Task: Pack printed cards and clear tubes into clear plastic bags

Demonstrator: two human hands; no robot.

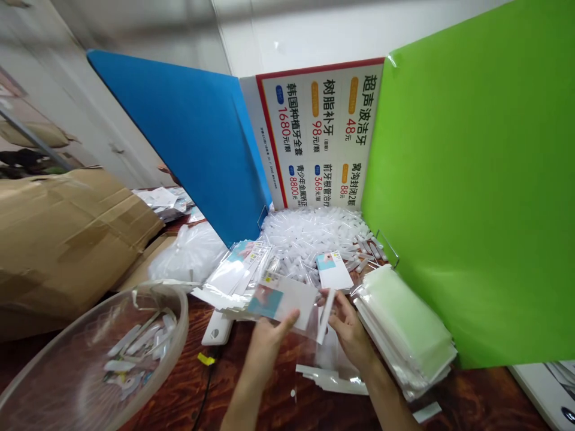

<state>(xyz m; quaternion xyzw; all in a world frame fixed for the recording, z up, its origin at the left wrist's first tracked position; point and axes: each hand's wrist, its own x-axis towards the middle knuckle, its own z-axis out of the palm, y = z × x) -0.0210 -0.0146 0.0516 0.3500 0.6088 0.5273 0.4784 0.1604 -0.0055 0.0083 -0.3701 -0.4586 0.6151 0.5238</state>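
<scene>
My left hand pinches the lower edge of a clear packet holding a white card with a blue picture. At the packet's right end, my right hand has its fingers closed on a white strip. Beyond them lies a large heap of small white tubes. A similar card packet rests at the heap's front edge, and a stack of such packets is to the left. Below my hands, clear bags with white strips lie on the table.
A clear basket with used strips stands at the left front, before a cardboard box and a white plastic bag. Blue and green panels flank the heap. Stacked clear sleeves lie at right.
</scene>
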